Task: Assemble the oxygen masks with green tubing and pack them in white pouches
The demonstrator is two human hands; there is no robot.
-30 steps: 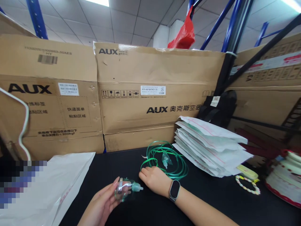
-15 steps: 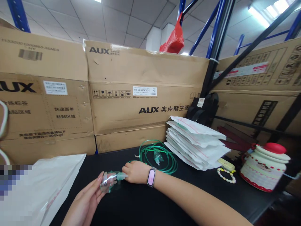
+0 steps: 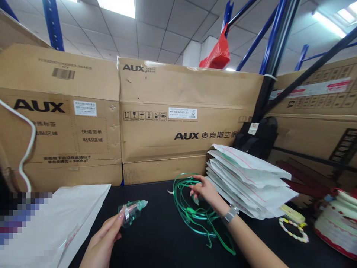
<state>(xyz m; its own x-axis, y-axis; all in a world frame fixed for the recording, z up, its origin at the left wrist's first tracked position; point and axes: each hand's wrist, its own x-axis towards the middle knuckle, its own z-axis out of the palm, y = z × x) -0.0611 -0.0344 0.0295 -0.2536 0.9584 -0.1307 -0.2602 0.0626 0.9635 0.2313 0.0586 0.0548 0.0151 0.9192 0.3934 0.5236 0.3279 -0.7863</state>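
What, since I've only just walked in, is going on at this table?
A person works with bare hands over a black table. The left hand holds a clear mask; the right hand holds loops of green tubing partly off the table. A stack of white pouches lies beside it, with cardboard boxes behind.

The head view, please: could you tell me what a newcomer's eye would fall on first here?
The bright green tubing stands out most, some loops held up off the black table by the right hand at the centre. Lower left of it, the left hand holds a clear mask piece with a green tip. Behind, large AUX cardboard boxes wall the table, with a stack of white pouches at right.
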